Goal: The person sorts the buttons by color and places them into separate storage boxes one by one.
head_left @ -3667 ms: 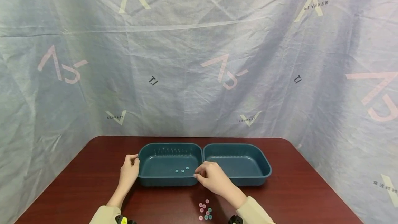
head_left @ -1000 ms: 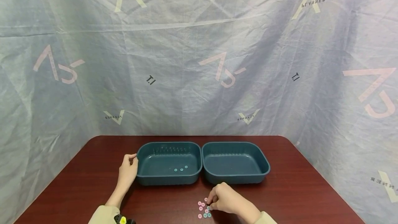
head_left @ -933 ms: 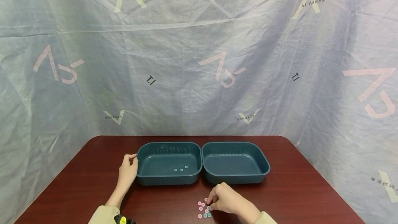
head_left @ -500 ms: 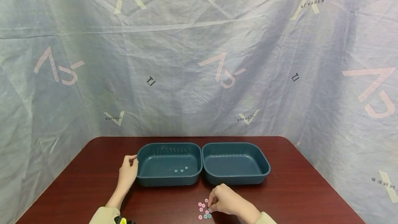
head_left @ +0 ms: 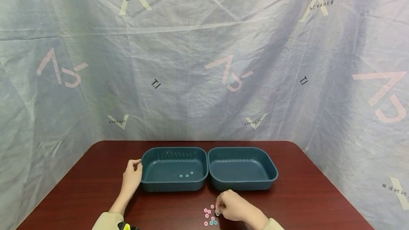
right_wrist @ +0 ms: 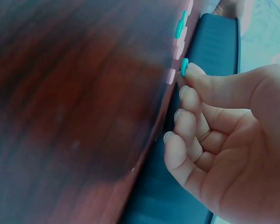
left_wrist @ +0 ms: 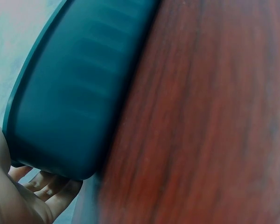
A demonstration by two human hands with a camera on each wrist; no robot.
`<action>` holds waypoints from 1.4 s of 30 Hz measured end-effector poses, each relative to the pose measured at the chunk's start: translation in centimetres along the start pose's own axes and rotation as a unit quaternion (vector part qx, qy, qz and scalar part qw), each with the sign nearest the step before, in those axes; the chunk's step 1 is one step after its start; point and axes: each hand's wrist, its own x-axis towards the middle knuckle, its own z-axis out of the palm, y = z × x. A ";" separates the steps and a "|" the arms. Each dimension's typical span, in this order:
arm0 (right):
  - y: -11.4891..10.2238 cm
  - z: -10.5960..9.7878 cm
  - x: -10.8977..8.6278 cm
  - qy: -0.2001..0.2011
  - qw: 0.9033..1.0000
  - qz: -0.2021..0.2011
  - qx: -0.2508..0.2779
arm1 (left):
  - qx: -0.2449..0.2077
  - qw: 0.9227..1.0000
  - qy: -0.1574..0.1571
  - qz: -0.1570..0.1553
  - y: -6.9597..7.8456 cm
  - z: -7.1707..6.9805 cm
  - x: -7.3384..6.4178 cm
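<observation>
— Teal button (right_wrist: 184, 68) at the tips of the right hand (head_left: 232, 207), near side of the right tray (head_left: 243, 186)! Thumb and fingers drawn in, pinching it, the other fingers loosely bent.

— And the left hand (head_left: 131, 176)?

— Gripping the outer end of the left tray (head_left: 174, 187), fingers bent against the outside wall, up near the rim.

— Give us the count!

— Two trays, side by side. Three blue buttons (head_left: 187, 175) on the floor of the left one. On the tabletop (head_left: 96, 176), six pink buttons (head_left: 207, 215) in a loose cluster, with two loose teal buttons (head_left: 211, 223) at its near edge. Add the pinched one: three teal outside the trays.

— What can't we see?

— Right index finger, tucked behind the thumb in the right wrist view, where the cluster sits edge-on and overlapping. Whether the pinched button touches the wood, I can't tell. Both sleeves (head_left: 108, 221) run off the bottom of the head view, and the left wrist view is blurry.
</observation>
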 end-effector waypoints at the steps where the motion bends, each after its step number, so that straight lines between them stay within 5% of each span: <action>1: 0.0 0.0 0.0 -0.001 1.000 0.002 0.002 | 0.000 1.000 0.000 0.001 0.0 0.0 0.0; 22: -1.1 -2.1 0.6 0.041 0.998 -0.007 0.050 | -0.003 1.000 -0.002 0.005 0.2 0.0 -0.2; 35: -2.0 -2.5 2.5 0.149 0.989 -0.003 0.026 | -0.004 1.000 0.004 0.004 0.3 0.0 -0.1; 42: -2.1 -2.5 3.5 0.167 0.986 -0.003 0.012 | -0.003 1.000 -0.001 0.003 0.3 -0.1 -0.2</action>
